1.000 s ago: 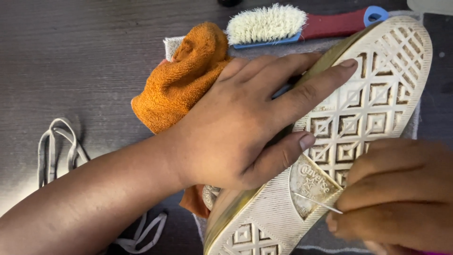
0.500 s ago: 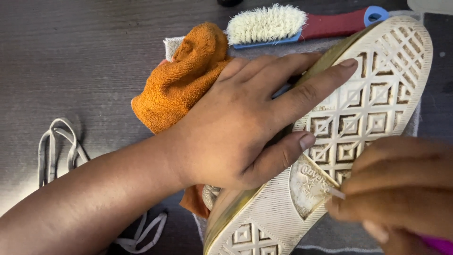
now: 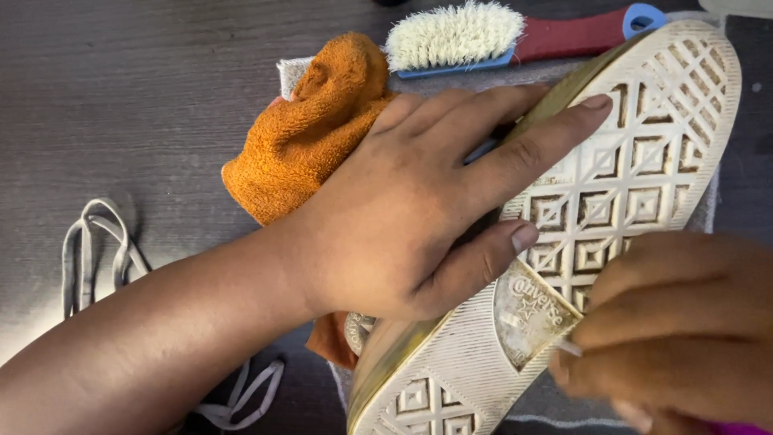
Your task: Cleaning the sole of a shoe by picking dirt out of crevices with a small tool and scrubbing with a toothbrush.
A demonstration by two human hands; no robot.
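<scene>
Right hand [image 3: 676,322], lower right of frame: fingers curled tight and pinched on a thin pale pick [image 3: 568,347], of which only a short tip shows beyond the fingertips. The tip meets the edge of the round emblem patch at mid-sole. A sliver of purple shows under this hand at the bottom right corner; what it belongs to cannot be told.

Left hand [image 3: 419,209], centre of frame: fingers spread and pressed flat on the shoe [image 3: 628,161]. Forefinger extended along the sole's edge toward the upper right, thumb lying across the sole just above the emblem patch, remaining fingers wrapped over the far side, gripping the shoe.

The shoe lies sole-up, running diagonally from bottom centre to the upper right corner. Sole is off-white rubber, dingy, with a diamond-and-square tread, fine ribbing at the toe and beside the emblem, and dirt in the grooves. Sidewall yellowed.

An orange terry cloth [image 3: 314,129] is bunched under the left hand, upper centre. A scrub brush [image 3: 459,32] with pale bristles and red handle lies along the top edge. Grey shoelaces [image 3: 97,250] lie loose at left on the dark table [image 3: 145,89]
</scene>
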